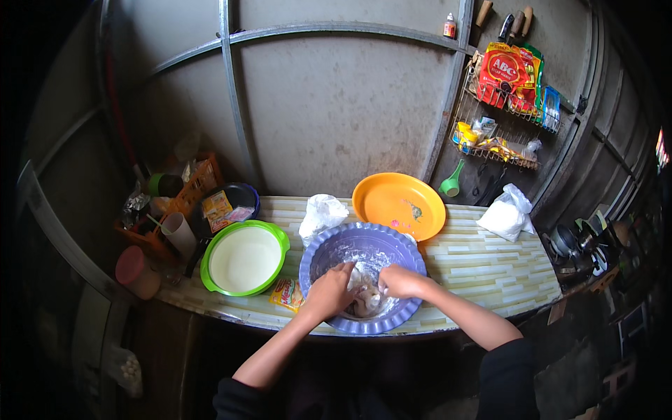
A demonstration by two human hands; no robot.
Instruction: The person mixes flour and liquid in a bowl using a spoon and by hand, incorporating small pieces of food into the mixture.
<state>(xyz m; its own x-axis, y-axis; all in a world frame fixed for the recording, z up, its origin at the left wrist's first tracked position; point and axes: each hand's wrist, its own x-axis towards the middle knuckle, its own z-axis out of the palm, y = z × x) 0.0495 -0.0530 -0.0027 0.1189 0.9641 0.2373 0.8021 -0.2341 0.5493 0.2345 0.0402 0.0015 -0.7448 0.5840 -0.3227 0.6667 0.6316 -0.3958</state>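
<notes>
A purple bowl with a scalloped rim (321, 247) stands near the counter's front edge. Inside it lies a pale, sticky lump of dough (367, 303), and loose white flour (362, 256) coats the inner wall. My left hand (333, 290) reaches in from the left and grips the dough, its fingertips partly hidden. From the right, my right hand (401, 282) has curled fingers on the dough's edge. Behind the bowl is an open plastic bag of white powder (321, 214). A yellow food packet (287, 294) lies at the bowl's left.
A green-rimmed bowl (283, 247) sits left, near a dark pan (242, 195) holding packets. An orange tray (375, 197) stands behind the purple bowl. A tied bag of white powder (501, 219) rests at right. Wire racks (493, 152) hang on the wall.
</notes>
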